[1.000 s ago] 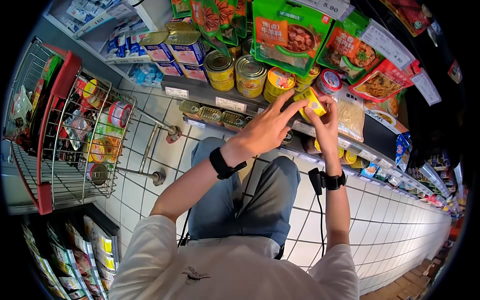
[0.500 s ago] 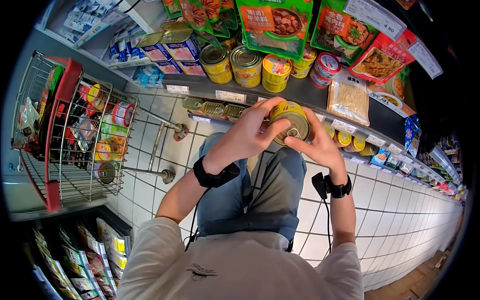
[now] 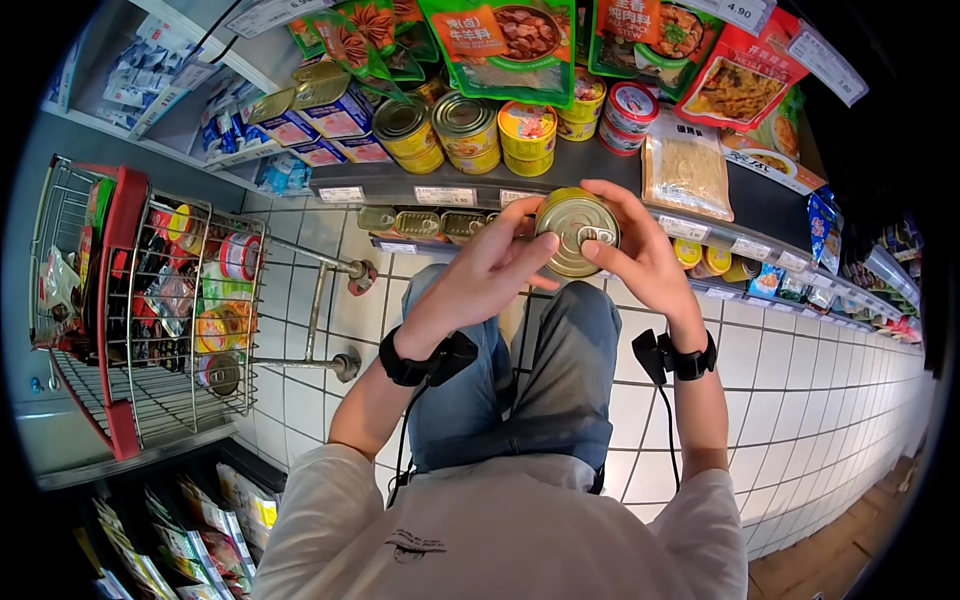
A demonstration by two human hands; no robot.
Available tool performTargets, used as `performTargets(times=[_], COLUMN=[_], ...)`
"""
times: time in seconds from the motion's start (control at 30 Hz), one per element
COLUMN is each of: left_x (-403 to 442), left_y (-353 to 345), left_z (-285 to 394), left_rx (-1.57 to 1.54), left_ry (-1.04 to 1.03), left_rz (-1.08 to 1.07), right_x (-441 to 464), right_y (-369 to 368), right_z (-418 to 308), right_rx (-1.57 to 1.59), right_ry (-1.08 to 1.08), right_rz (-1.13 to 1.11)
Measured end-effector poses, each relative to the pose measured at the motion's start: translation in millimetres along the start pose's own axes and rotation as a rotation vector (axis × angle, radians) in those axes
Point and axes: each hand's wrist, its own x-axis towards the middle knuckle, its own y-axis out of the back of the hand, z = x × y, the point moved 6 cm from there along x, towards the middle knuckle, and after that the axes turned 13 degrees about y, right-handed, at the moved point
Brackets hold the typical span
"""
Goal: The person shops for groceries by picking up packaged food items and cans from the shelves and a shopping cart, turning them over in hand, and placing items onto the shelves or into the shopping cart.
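Between my two hands is a round food can (image 3: 573,222), its metal pull-tab lid turned up toward me. My left hand (image 3: 497,252) holds its left side, with the thumb on the rim. From the right, my right hand (image 3: 640,258) wraps its fingers round the can, and its thumb lies by the ring tab. The can is above my knees, in front of the shelf edge. Behind it on the shelf stand stacked yellow cans (image 3: 466,130), a yellow can with an orange-red top (image 3: 527,135) and red-and-white cans (image 3: 627,115).
A wire shopping cart (image 3: 122,300) holding cans and packets stands at the left. Seasoning pouches (image 3: 505,45) hang over the shelf (image 3: 590,180). Flat tins (image 3: 418,223) sit on the lower shelf. A rack of packets (image 3: 190,530) is at lower left.
The can has been tilted so that its lid faces me more fully and its yellow side label is mostly hidden. Both hands still hold it. My view has shifted slightly.
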Motion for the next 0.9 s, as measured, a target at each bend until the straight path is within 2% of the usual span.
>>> performTargets(times=[0.2,0.27,0.33,0.37,0.47,0.53,0.67,0.8,0.9], left_x=[3,3,-1,-2,-3,-3,-4,-1,-1], left_y=[8,10,5,1,-6,-3,0,1,0], left_z=[2,11,24,25,22,18,9,2,5], left_rx=[0.083,0.108,0.336,0.335,0.334,0.094,-0.004,0.049,0.069], left_ry=[-0.153,-0.207,-0.339,-0.338,-0.292,-0.311,-0.203,-0.18,-0.23], left_rz=[0.051,0.081,0.131,0.132,0.164,0.164,0.123,0.084,0.132], right_x=[3,0,0,-1,-3,-5,-8,-15,-16], right_y=[0,-4,-11,-17,-22,-18,-6,-7,-16], right_z=[-4,-5,-7,-8,-4,-2,9,3,-10], right_rx=[-0.013,-0.179,-0.209,-0.24,-0.124,-0.006,0.068,0.093,0.105], right_ry=[0.015,-0.035,-0.025,-0.012,0.024,-0.002,-0.012,-0.015,0.057], right_rz=[-0.013,-0.163,-0.222,-0.279,-0.168,-0.051,0.127,0.112,-0.007])
